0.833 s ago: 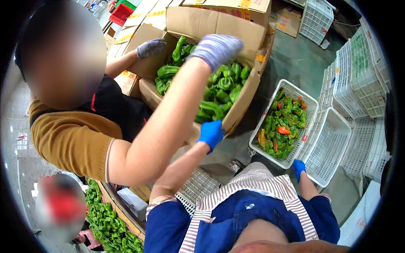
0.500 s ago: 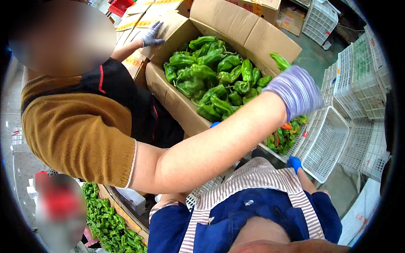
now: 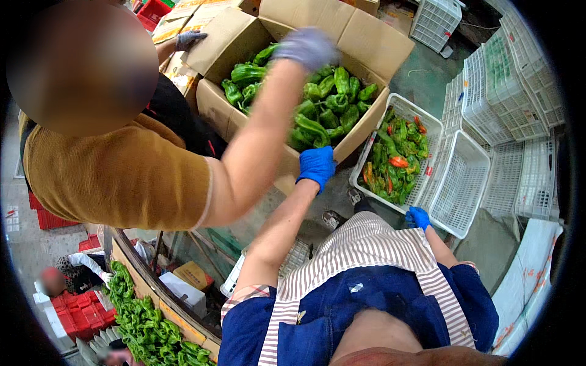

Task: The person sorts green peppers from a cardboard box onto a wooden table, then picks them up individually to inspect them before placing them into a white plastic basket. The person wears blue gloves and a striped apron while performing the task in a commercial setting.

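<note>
My left hand (image 3: 317, 167), in a blue glove, is closed over the near rim of a cardboard box (image 3: 354, 145). Large green peppers (image 3: 329, 110) fill this box, and one curved pepper lies right against my fingers. Lower to the right, my right hand (image 3: 418, 218), also blue-gloved, has its fingers curled at the near corner of a white plastic crate (image 3: 434, 127). Inside that crate are smaller green peppers (image 3: 400, 149) with some red and orange ones. A co-worker's gloved hand (image 3: 308, 49), smeared by motion, hangs over the box; whether it holds anything is unclear.
The co-worker's bent arm (image 3: 244, 177) crosses in front on the left. Beside the pepper crate stands another white crate (image 3: 467, 183), with stacked crates (image 3: 510, 79) beyond. A long heap of green peppers (image 3: 146, 317) lies at the lower left, near other people.
The co-worker's gloved hand, earlier holding a green pepper near the crate, has swung left over the box. My left hand, mostly hidden before, now shows. The view has shifted slightly.
</note>
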`<state>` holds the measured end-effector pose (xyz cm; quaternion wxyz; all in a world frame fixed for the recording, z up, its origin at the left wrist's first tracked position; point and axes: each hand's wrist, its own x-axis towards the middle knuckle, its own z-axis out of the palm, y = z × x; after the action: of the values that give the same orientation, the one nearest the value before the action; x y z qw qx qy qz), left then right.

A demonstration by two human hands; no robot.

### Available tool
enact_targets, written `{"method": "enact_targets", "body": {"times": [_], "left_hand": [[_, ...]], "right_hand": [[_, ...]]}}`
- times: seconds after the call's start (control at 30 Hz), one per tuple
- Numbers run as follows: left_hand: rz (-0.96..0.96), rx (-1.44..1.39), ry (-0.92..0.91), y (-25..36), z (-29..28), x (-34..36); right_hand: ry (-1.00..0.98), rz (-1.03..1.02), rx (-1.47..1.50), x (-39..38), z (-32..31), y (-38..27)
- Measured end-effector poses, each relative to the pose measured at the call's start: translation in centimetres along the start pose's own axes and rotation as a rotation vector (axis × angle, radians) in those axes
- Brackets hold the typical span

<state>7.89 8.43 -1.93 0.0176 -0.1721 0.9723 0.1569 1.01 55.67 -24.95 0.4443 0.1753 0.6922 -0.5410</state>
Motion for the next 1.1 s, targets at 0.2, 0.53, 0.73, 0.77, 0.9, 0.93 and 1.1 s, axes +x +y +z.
{"method": "enact_targets", "body": {"times": [0.2, 0.53, 0.73, 0.77, 0.9, 0.93, 1.1], "left_hand": [[-0.003, -0.010, -0.018, 0.4, -1.2, -0.4], [-0.020, 0.000, 0.082, 0.3, -0.3, -1.5], [-0.062, 0.095, 0.034, 0.7, 2.4, -2.1], [-0.057, 0.142, 0.034, 1.1, 3.1, -2.2], [-0.073, 0.110, 0.059, 2.5, 6.3, -2.2], [-0.102, 0.084, 0.066, 2.8, 6.9, -2.3], [-0.283, 0.082, 0.015, 4.6, 8.4, -1.9]], "right_hand": [[0.074, -0.157, -0.506, -2.6, -0.2, 4.5], [0.102, -0.043, -0.421, 9.4, 7.6, -4.3], [-0.038, -0.034, 0.772, 24.0, 18.5, -20.3], [0.027, 0.058, 0.817, 25.6, 20.2, -21.6], [0.000, 0.034, 0.872, 30.7, 23.8, -23.4], [-0.001, 0.040, 0.875, 31.8, 24.1, -23.4], [-0.036, 0.059, 0.828, 34.9, 22.5, -22.9]]}}
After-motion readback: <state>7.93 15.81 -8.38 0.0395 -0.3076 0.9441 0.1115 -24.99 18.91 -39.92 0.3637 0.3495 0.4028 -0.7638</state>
